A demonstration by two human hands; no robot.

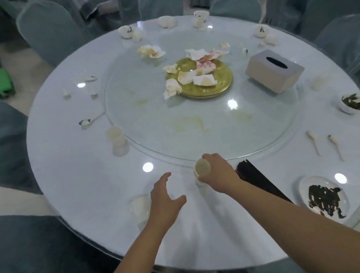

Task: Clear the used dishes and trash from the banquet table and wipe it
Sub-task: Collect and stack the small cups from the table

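A round white banquet table [71, 171] fills the view, with a glass turntable [155, 121] at its centre. At the near edge, two bare forearms reach in from below. The right hand [218, 174] curls its fingers around a small pale plastic cup [202, 170], gripping it from the side, mouth tipped toward the camera, just at the turntable's near rim. The left hand [165, 196] hovers beside it, palm down, fingers spread and relaxed, holding nothing. Under the left wrist lies a white dish [138, 206].

A bundle of dark chopsticks [260, 181] lies behind the right forearm. At the near-right edge sits a white plate with dark food scraps [324, 197].

In the turntable's middle, a gold round platter [216, 85] carries crumpled used napkins [198, 73]. A grey tissue box [273, 70] stands to its right. Another pale cup [115, 137] stands toward the left edge; small bowls and spoons line the far edge, too blurred to detail.
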